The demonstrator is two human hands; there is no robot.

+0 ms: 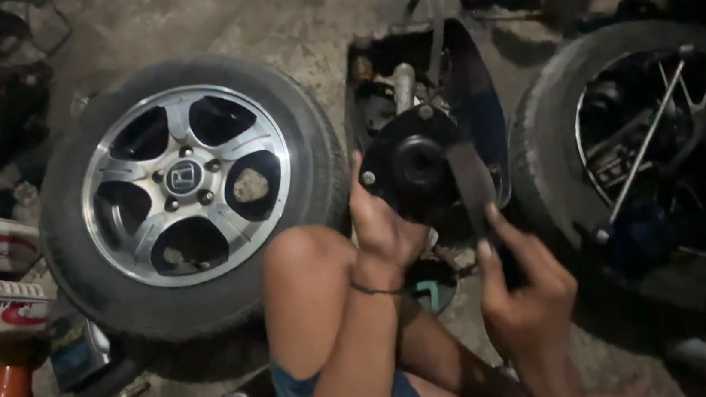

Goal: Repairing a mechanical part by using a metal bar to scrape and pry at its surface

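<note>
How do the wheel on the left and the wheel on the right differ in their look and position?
The left wheel has a silver alloy rim with five broad spokes; the right wheel has a dark rim with thin wire spokes. The left wheel shows whole and lies flat on the ground; the right wheel is cut off by the picture edge and has a long metal rod across it. Both carry black rubber tyres.

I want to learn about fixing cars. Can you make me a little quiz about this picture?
1. True or false: the left hand holds the round black mount.
2. What lies flat left of the person's knee? A) a tyre on a silver alloy wheel B) a bicycle C) a ladder
3. Fill in: the right hand grips a flat dark ____.

Key
1. True.
2. A: the alloy wheel.
3. Strip: the dark strip runs up beside the mount.
</note>
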